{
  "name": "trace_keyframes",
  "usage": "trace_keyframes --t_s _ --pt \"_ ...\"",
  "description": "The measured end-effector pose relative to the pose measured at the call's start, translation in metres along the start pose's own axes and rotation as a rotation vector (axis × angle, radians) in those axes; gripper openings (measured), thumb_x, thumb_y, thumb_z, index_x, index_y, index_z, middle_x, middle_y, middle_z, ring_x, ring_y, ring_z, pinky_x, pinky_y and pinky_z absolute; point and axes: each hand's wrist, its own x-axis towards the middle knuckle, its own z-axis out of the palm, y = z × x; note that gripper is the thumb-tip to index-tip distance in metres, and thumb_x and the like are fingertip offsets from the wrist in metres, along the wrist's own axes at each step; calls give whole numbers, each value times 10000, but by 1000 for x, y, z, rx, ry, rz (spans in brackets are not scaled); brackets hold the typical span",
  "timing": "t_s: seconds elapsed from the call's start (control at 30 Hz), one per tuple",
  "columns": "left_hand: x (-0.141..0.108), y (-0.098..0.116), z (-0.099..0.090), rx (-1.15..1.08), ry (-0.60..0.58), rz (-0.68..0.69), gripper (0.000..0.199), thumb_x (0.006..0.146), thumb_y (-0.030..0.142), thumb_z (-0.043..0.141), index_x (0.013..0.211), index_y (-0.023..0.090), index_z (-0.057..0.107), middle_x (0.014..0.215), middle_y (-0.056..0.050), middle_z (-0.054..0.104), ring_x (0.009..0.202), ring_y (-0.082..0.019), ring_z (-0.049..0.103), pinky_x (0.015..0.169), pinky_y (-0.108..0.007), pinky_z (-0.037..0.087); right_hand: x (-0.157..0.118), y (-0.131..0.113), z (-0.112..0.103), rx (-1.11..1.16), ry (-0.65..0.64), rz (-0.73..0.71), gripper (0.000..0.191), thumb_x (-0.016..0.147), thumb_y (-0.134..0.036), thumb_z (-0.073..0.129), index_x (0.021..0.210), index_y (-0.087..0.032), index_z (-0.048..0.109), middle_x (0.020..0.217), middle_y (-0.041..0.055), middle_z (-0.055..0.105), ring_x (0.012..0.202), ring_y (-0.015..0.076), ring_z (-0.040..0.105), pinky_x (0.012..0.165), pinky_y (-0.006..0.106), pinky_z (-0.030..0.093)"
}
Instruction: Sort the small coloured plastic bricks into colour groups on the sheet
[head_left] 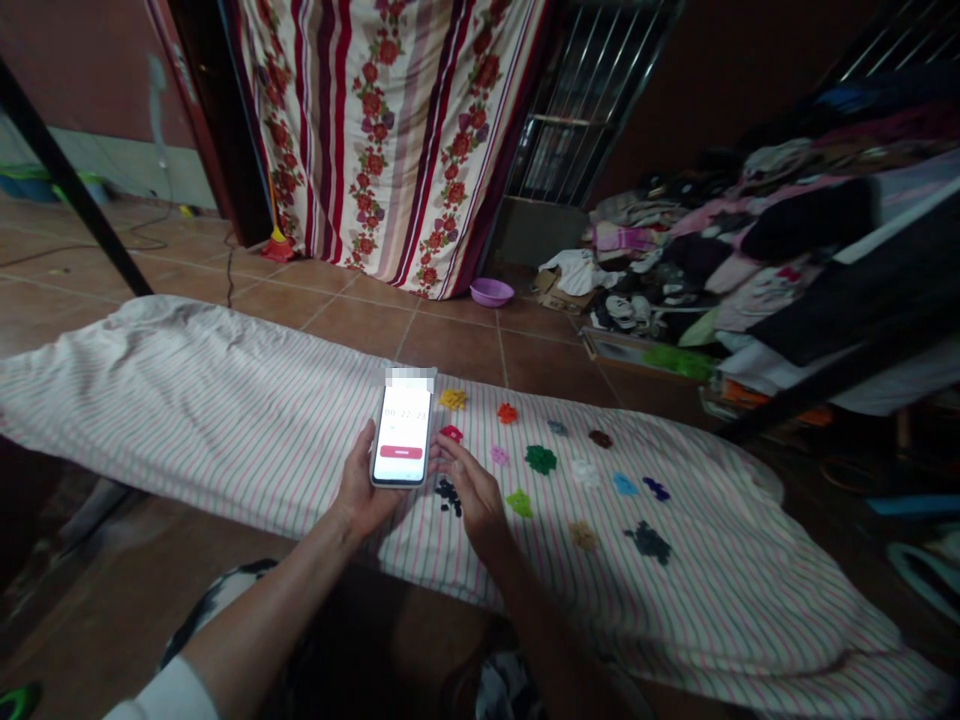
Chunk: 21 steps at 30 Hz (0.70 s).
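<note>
My left hand (361,497) is wrapped round a lit smartphone (403,428), held upright above the striped cloth. Its white screen shows a timer readout and a red button. Just right of the phone, my right hand (478,492) is empty, its fingers loosely stretched and apart toward the phone's edge. Beneath and beside this hand lie small heaps of pieces sorted by colour: a black pile (448,497), a partly hidden red pile (451,433), a pink pile (499,455) and a lime pile (519,503). A dark green pile (541,459) sits farther right.
More piles spread rightward, including yellow pieces (453,400), orange pieces (508,412) and dark grey pieces (651,543). The striped cloth (225,400) covers a long surface. Beyond it are a purple basin (491,292), a floral curtain (405,130) and heaped clothes (697,240).
</note>
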Motion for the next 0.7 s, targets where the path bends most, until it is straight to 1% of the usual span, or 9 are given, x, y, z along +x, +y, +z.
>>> trace_keyframes --t_s 0.1,0.2,0.3,0.4,0.47,0.57,0.7 --pt "1 -1 2 36 6 -6 697 920 500 439 1452 63 330 1100 -204 684 983 -299 677 941 -455 483 1 6 -1 -72 40 -12 425 963 -461 412 1242 -203 602 1207 100 662 1091 230 635 922 376 527" --pt "0 -2 7 86 44 -17 689 929 510 414 1442 56 344 1102 -209 681 979 -290 678 903 -425 504 3 14 -7 -222 101 -39 380 955 -398 437 1239 -206 601 1200 101 670 1087 228 643 944 387 524" --pt "-2 -2 10 123 91 -34 657 939 506 388 1419 58 385 1073 -196 691 959 -278 683 869 -401 520 4 22 -17 -407 118 -127 316 941 -311 446 1149 -200 656 1194 104 673 1111 226 631 981 393 505" --pt "-3 -1 11 139 148 -52 620 944 487 384 1393 61 422 1006 -173 708 899 -265 693 835 -388 532 2 31 -25 -557 67 -231 277 921 -245 454 1031 -199 703 1085 99 713 1056 225 645 962 409 513" --pt "-4 0 10 139 189 -63 604 942 477 393 1377 60 440 961 -160 715 849 -260 697 806 -384 539 -2 37 -26 -620 16 -281 246 906 -226 490 1014 -203 709 1045 94 722 1030 230 643 946 428 518" --pt "-6 2 6 134 195 -80 585 941 469 404 1354 60 463 947 -151 715 825 -252 695 784 -374 542 -9 45 -25 -669 -46 -336 226 885 -221 547 1047 -207 703 1094 97 707 1095 243 601 971 456 499" --pt "-10 5 -2 149 202 -92 589 942 464 406 1367 59 446 993 -170 705 869 -258 690 811 -388 535 -14 54 -21 -711 -122 -353 256 873 -235 584 1108 -205 684 1164 100 684 1177 257 543 1001 483 472"
